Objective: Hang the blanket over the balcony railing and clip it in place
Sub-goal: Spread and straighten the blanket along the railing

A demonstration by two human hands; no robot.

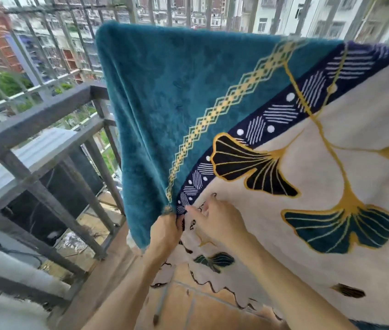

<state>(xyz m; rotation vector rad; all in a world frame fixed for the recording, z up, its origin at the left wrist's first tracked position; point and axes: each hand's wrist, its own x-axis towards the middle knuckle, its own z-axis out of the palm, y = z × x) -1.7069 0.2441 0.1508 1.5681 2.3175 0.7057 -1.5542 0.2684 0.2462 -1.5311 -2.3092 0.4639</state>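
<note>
Left hand [165,232] fingers clenched on the hem of the teal-and-cream ginkgo-print plush blanket [165,103] draped at the far grey metal balcony railing [34,120], right hand [215,220] fingers flat on it, no clip in sight, so a gust could probably drag it off.

Blanket [165,103] before the grille [69,44], railing [34,120] to its left, left hand [165,232] and right hand [215,220] at its corner.

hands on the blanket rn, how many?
2. The left hand grips the blanket at its teal lower edge; the right hand touches the white part right beside it. None hidden, as far as I can tell.
</note>
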